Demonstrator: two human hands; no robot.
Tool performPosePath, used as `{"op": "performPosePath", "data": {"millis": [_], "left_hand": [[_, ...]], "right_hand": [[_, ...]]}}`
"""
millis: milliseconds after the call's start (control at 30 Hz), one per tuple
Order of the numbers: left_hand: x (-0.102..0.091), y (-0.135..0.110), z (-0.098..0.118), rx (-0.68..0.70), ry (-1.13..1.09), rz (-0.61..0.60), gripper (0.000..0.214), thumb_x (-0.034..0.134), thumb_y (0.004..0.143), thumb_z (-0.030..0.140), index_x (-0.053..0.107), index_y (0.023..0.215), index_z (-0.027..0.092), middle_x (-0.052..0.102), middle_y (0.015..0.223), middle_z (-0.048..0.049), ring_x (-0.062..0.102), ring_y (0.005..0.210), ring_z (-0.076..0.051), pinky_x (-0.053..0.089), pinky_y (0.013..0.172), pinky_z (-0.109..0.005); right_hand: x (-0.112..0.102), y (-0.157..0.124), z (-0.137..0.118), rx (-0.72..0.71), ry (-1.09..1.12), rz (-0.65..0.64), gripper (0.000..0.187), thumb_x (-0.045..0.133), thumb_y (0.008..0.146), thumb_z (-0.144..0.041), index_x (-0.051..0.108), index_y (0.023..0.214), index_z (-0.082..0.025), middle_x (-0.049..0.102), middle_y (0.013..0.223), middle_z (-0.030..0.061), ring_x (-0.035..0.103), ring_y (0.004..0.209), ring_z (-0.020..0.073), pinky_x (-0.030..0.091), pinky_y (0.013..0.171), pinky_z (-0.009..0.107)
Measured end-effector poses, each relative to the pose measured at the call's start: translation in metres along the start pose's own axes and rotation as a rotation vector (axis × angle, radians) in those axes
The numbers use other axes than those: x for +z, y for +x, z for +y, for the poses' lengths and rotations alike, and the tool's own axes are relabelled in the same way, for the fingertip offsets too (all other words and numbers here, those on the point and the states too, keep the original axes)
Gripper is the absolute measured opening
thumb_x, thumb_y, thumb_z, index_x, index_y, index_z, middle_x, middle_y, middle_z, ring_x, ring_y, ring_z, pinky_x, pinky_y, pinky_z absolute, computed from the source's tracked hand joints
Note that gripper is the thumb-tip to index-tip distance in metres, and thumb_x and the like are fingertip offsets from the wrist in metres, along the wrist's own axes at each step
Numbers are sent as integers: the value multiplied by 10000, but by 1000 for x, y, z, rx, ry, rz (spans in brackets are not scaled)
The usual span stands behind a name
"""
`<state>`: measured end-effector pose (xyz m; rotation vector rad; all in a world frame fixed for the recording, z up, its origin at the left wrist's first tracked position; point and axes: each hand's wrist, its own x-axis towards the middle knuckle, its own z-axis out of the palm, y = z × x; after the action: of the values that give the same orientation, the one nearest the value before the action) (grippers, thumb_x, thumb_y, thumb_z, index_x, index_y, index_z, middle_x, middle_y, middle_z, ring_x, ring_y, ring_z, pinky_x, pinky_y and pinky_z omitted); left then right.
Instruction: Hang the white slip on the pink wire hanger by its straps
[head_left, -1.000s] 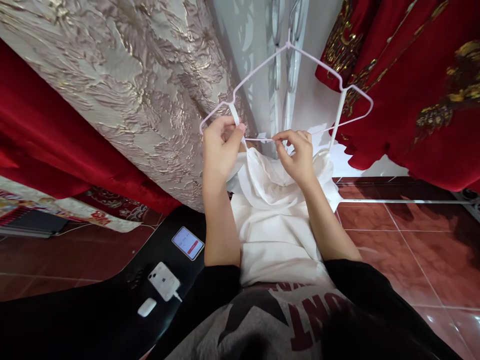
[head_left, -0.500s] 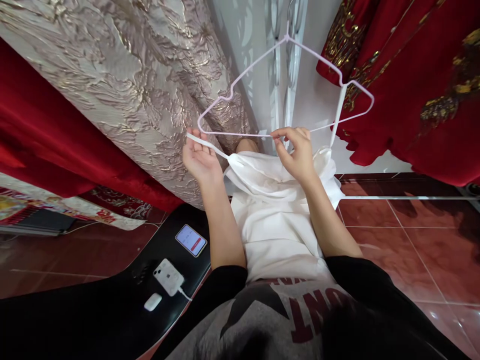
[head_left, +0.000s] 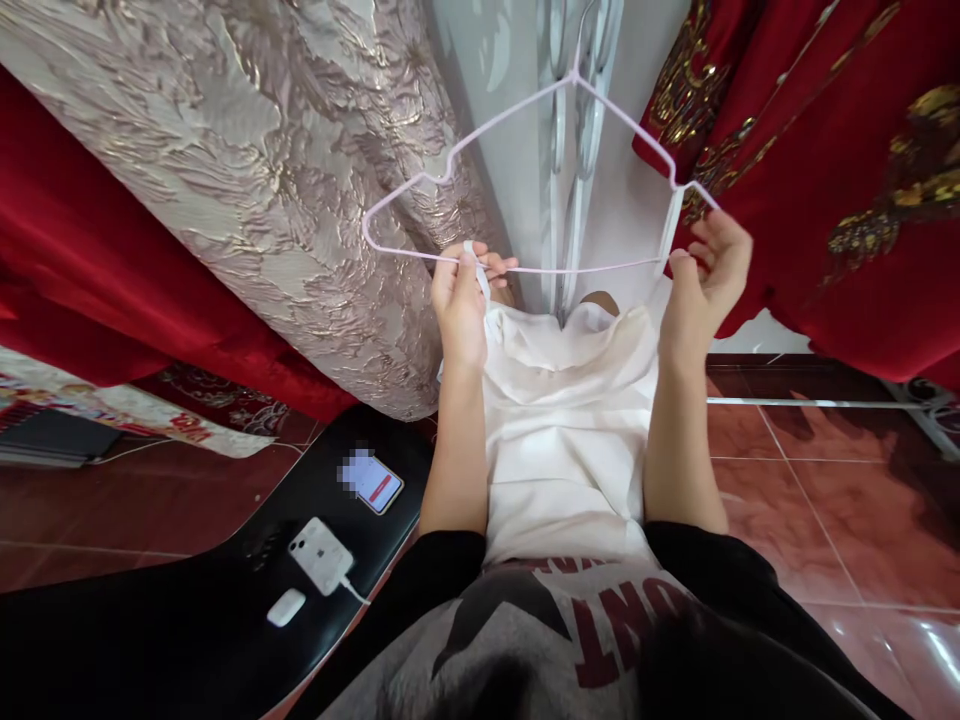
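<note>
A pale pink clothes hanger [head_left: 510,112] is held up in front of me. The left strap [head_left: 481,284] of a white garment [head_left: 570,400] loops over the fingers of my left hand [head_left: 463,310], whose thumb pinches it against the hanger's bottom bar. On the hanger's right side, the other strap [head_left: 671,228] hangs from the notch. My right hand [head_left: 709,285] curls around the right end of the hanger, covering its corner. The garment's gathered top sags below the bar, and its body drapes over my lap.
On my left, a black bench [head_left: 187,640] carries a lit phone [head_left: 380,488], a white phone [head_left: 322,555] with a cable, and a small white case [head_left: 286,607]. Textured pale fabric [head_left: 300,180] and red fabric [head_left: 810,190] hang on either side. A metal rail [head_left: 817,402] crosses low on the right.
My left hand has moved right with its strap and closed at the bottom bar. My right hand has gone from the bar's middle to the hanger's right end. The hanger has shifted slightly left.
</note>
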<state>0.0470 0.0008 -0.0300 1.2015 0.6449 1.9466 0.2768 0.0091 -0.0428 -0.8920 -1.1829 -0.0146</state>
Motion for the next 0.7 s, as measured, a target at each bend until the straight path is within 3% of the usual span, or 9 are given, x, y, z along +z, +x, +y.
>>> {"op": "performPosePath", "data": {"millis": [133,333,400,533,600,700], "left_hand": [[0,2,0,7,31,37,173,552,991,367,572,897,224,629,725,-18,714,803,-189,511,618,-244],[-4,2,0,-10,62,13,268,568,975,479,571,930,215,620,736,-21,708,830,-197,516,629,-241],[-6,3,-1,-16,38,-17,306,594,949,519,572,935,214,617,740,-22,708,839,-204,517,619,-239],[-11,7,-4,7,19,-34,322,620,926,537,579,928,218,615,736,-24,709,832,-209,507,578,-231],[-13,9,-3,1,54,-14,304,596,946,520,582,914,219,614,735,-28,705,821,-203,505,573,-232],[-16,12,-2,-12,56,-24,281,590,954,495,582,896,220,616,741,-37,697,809,-199,500,574,-240]], "right_hand": [[-6,4,-5,125,28,-291,280,579,870,-358,641,1111,-229,666,1022,52,622,1030,187,516,897,429],[4,32,-47,348,89,-362,166,614,862,-217,660,1020,-204,681,844,31,623,754,116,518,755,342],[-3,51,-54,447,86,-428,135,598,885,-227,652,1006,-203,684,853,44,602,675,94,502,677,320],[-30,83,-57,494,152,-735,175,639,868,-360,681,939,-206,678,806,52,627,656,107,495,604,302],[-41,92,-54,446,216,-752,151,673,835,-357,713,908,-231,649,742,40,614,645,117,503,587,305],[-47,99,-40,412,358,-600,169,611,839,-350,719,958,-298,662,911,50,625,757,153,540,630,333]]}}
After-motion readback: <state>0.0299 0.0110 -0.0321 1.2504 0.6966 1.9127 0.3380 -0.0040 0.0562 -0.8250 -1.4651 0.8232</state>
